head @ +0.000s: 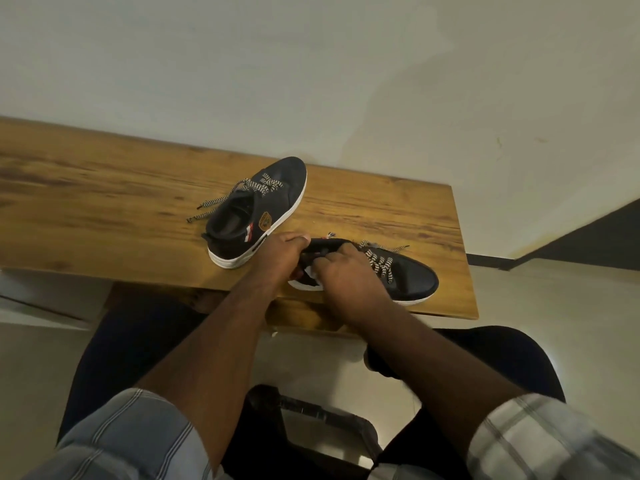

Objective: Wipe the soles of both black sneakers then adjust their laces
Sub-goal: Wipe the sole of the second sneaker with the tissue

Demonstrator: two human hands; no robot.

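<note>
Two black sneakers with white soles and black-and-white patterned laces stand upright on a wooden table. The far sneaker sits untouched with its lace ends trailing left. The near sneaker lies by the table's front edge, toe pointing right. My left hand grips its heel collar. My right hand has curled fingers at the shoe's opening, beside the laces; a bit of white shows under them, and what they pinch is hidden.
The table stands against a pale wall and ends at the right around. My legs in dark trousers and a black stool are below the front edge, on a light floor.
</note>
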